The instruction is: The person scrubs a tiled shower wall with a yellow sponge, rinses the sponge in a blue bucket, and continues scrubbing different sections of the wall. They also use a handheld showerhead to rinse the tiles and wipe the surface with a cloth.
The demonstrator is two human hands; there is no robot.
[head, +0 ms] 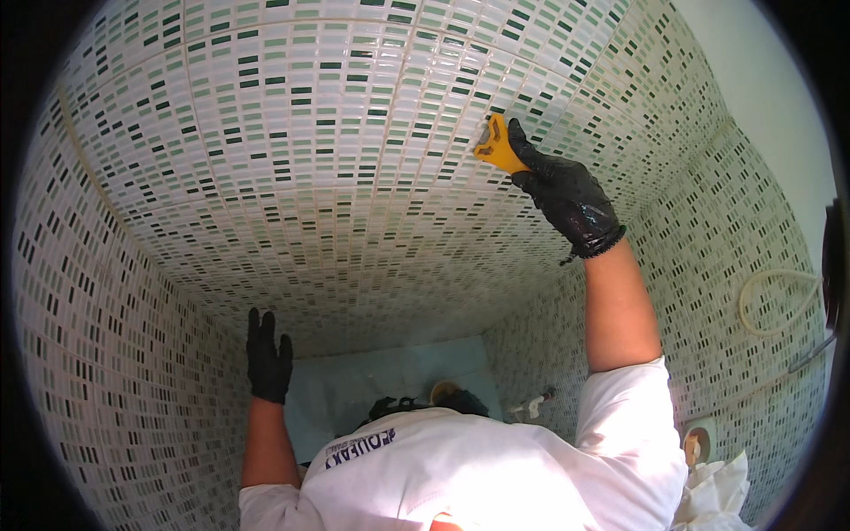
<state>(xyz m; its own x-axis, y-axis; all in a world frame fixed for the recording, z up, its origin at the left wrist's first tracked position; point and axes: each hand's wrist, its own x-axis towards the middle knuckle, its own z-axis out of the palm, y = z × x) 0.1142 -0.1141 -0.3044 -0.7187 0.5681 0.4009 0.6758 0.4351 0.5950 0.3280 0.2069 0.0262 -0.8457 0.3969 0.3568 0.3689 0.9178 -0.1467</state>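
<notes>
My right hand (568, 189), in a wet black glove, grips a yellow plastic scraper (499, 147). The scraper's wide end lies against the mosaic-tiled wall (319, 126) in front of me, which has white, pale green and dark green pieces. Whether a blade is fitted in it is too hard to see. Lower down on the left, my left hand (269, 362), also in a black glove, holds nothing and has its fingers apart. It is near the left tiled wall (133, 345); I cannot tell whether it touches anything.
Below lies a light blue floor (332, 378). A white pipe fitting (533, 406) sticks out low on the right wall (717, 265). A looped pale hose (744, 305) hangs farther right. Crumpled white material (714, 494) is at the lower right, below a round holder (704, 435).
</notes>
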